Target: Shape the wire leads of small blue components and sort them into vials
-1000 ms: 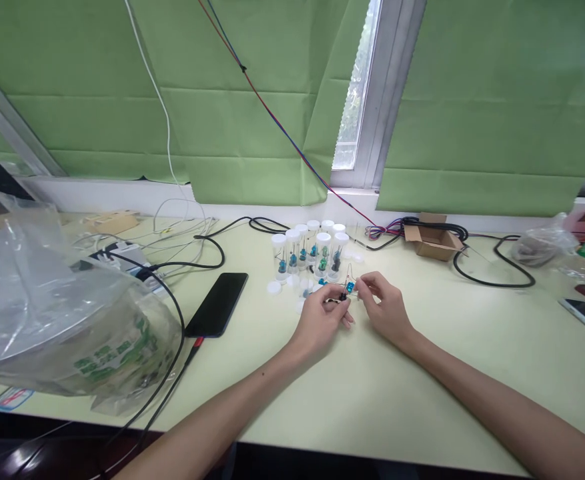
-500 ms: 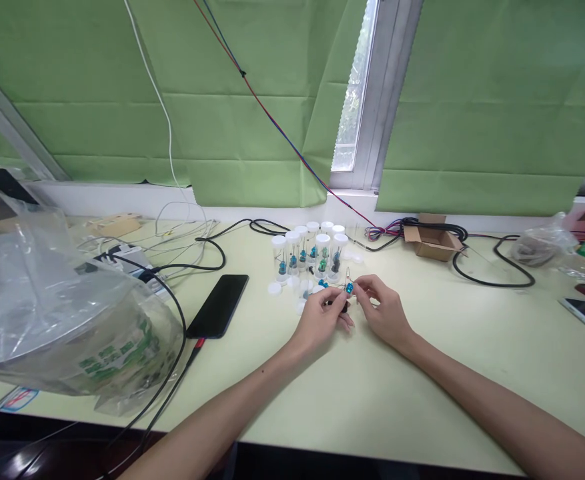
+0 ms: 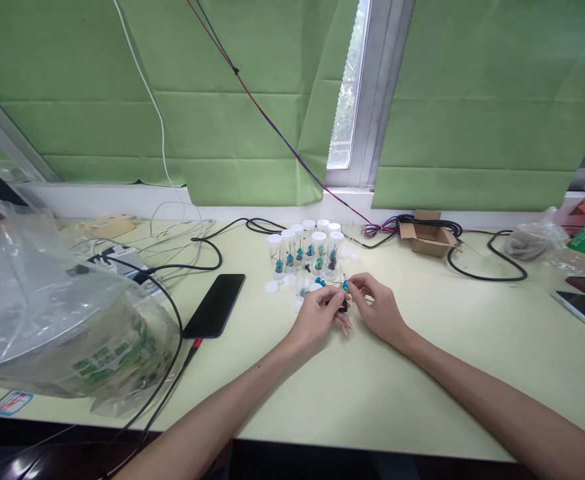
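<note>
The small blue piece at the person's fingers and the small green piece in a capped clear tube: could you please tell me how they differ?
The small blue piece is bright blue; the small green piece is green. The blue piece is out in the open between the left hand and right hand; the green piece sits inside a clear, white-capped tube. Both are small.

A bright blue part (image 3: 345, 285) and black piece (image 3: 343, 307); clear tubes (image 3: 275, 254) with white caps (image 3: 319, 236); pale yellow-green table (image 3: 372, 400); plain green blinds (image 3: 222, 133); brown box (image 3: 428, 248).
</note>
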A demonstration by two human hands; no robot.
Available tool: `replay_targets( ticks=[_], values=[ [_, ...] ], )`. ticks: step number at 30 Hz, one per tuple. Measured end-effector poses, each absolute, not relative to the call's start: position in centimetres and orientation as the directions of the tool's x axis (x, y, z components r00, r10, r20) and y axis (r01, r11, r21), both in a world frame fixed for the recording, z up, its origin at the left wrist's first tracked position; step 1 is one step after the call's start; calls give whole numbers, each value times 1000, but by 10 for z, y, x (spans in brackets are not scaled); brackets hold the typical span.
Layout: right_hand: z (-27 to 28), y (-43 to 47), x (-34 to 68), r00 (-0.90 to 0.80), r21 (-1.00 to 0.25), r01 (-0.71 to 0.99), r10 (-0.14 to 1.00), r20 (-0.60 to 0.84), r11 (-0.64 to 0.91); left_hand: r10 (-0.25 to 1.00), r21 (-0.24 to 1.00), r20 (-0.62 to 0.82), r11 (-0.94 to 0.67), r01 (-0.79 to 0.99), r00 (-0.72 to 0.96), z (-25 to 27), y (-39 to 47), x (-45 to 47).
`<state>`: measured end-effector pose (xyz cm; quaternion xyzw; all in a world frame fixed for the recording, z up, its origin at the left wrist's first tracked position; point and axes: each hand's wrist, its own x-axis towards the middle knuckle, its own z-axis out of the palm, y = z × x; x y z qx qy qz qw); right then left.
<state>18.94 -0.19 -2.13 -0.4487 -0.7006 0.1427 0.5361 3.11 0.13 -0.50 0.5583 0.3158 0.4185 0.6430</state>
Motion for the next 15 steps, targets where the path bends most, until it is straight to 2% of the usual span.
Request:
replay_targets(
  ticks=[9, 15],
  values=[
    [-21, 0, 190, -51, -663, 484, 774, 631, 571, 892, 994, 69, -22, -108, 446, -3, 0, 32],
    [-18, 2, 196, -42, -629, 534, 760, 648, 566, 928, 992, 123, -112, -49, 352, 2, -1, 30]
  ],
)
